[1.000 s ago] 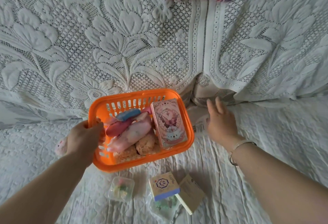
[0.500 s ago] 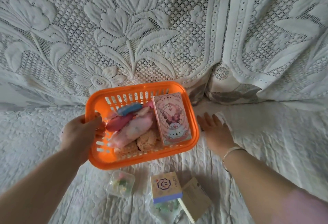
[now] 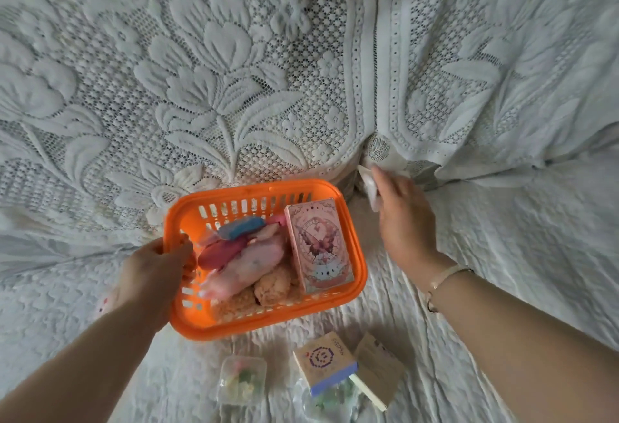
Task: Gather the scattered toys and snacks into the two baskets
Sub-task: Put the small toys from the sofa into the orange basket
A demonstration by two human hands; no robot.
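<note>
On the white quilted bed, seen from the head camera, the left hand [image 3: 152,267] grips the near-left rim of the orange basket [image 3: 355,248], which holds a pink butterfly card box [image 3: 318,245], pink and blue plush toys [image 3: 234,252] and tan snacks [image 3: 271,285]. Right of the basket, the right hand [image 3: 403,218] pinches a white packet [image 3: 368,188] by the lace cover [image 3: 217,88]. Nearer lie a clear tub [image 3: 243,377] and two small boxes [image 3: 326,360]
</note>
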